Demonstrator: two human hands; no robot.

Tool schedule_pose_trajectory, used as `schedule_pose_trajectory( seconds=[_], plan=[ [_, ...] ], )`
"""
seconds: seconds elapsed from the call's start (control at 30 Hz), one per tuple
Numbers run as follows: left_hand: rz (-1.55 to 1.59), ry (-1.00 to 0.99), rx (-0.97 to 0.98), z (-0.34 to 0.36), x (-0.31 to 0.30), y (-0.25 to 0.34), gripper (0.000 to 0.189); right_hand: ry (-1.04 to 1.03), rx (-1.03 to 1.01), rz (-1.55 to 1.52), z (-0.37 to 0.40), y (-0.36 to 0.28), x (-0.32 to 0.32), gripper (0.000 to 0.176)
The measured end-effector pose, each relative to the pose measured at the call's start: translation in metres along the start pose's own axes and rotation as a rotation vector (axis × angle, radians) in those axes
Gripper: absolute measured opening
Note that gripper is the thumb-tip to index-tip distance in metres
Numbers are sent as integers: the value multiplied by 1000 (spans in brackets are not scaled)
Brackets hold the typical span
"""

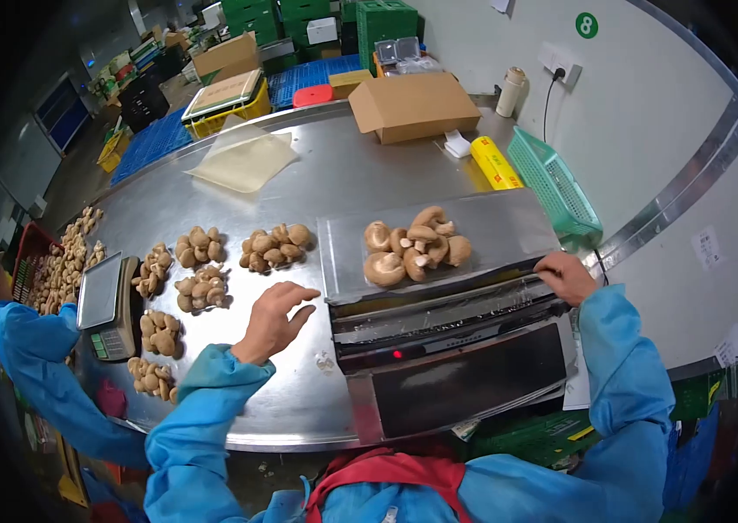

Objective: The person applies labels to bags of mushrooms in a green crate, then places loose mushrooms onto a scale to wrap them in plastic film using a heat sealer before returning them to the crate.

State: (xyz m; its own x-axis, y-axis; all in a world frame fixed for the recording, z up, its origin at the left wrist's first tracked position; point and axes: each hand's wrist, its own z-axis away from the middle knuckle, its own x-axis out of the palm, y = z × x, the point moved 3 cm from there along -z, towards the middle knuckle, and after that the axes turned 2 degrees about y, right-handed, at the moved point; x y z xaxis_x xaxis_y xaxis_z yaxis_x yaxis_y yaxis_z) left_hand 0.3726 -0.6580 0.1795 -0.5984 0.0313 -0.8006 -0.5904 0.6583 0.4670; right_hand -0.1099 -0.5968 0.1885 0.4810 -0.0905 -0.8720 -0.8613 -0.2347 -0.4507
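A pile of brown mushrooms (417, 247) lies on the flat top (508, 222) of a wrapping machine, where clear plastic film (343, 266) is spread. Below the pile runs the machine's dark slotted front (447, 324), with a red light on it. My left hand (275, 322) hovers by the machine's left edge, thumb and forefinger apart, holding nothing. At the right end, my right hand (566, 277) is closed, its fingertips pinching the film's near corner. The film is hard to see at that spot.
Several mushroom piles (201, 288) stand left of my left hand, beside a scale (105, 305). A co-worker in blue sleeves (37, 349) is at far left. Behind are a sheet of film or paper (247, 161), a cardboard box (414, 106), a yellow roll (496, 163) and a green basket (554, 181).
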Motion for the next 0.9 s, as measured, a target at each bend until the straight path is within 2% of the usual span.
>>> schedule_pose_trajectory(
  seconds=[0.03, 0.07, 0.1, 0.13, 0.17, 0.2, 0.3, 0.4, 0.47, 0.5, 0.53, 0.6, 0.63, 0.67, 0.73, 0.77, 0.8, 0.87, 0.9],
  plan=[
    [-96, -70, 123, 0, 1, 8, 30, -109, -153, 49, 9, -1, 3, 27],
    [-196, -139, 245, -4, 0, 17, 34, -114, -151, 43, 10, -5, 1, 27],
    [-198, -142, 243, -9, 1, 20, 34, -172, -275, 214, 7, -18, 0, 32],
    [-260, -222, 364, -12, 6, 26, 38, -229, -401, 388, 5, -24, 0, 37],
    [-321, -303, 483, -15, 11, 31, 42, -257, -486, 432, 3, -18, 3, 44],
    [-323, -306, 473, -20, 13, 35, 42, -261, -493, 425, 1, -12, 1, 44],
    [-431, -531, 560, -29, 23, 42, 38, -332, -656, 469, -6, 0, 11, 42],
    [-427, -597, 593, -35, 37, 40, 35, -326, -742, 349, -18, 2, 23, 33],
    [-428, -595, 572, -34, 37, 40, 34, -332, -677, 180, -21, -4, 36, 21],
    [-419, -596, 571, -33, 36, 41, 33, -226, -496, -105, -19, 1, 43, 12],
    [-427, -594, 557, -32, 35, 43, 33, -228, -511, -109, -13, 3, 47, 12],
    [-409, -551, 499, -28, 37, 48, 31, -169, -13, -625, -9, 12, 49, 6],
    [-401, -512, 471, -27, 40, 47, 26, -243, 292, -828, -5, 17, 51, 3],
    [-401, -511, 459, -25, 45, 45, 26, -255, 287, -828, -7, 13, 53, 3],
    [-318, -482, 536, -29, 52, 42, 27, -306, 338, -1099, -11, 8, 54, 5],
    [-238, -481, 533, -33, 54, 43, 16, -324, 346, -1105, -14, 9, 57, 8],
    [-241, -474, 541, -31, 58, 40, 16, -316, 341, -1099, -12, 10, 55, 8],
    [387, -211, 84, -22, 59, 26, 5, -280, 508, -1181, 0, 7, 48, 8],
    [697, -281, -457, -12, 50, 29, 9, -263, 532, -1220, 6, -4, 38, 6]
  ],
)
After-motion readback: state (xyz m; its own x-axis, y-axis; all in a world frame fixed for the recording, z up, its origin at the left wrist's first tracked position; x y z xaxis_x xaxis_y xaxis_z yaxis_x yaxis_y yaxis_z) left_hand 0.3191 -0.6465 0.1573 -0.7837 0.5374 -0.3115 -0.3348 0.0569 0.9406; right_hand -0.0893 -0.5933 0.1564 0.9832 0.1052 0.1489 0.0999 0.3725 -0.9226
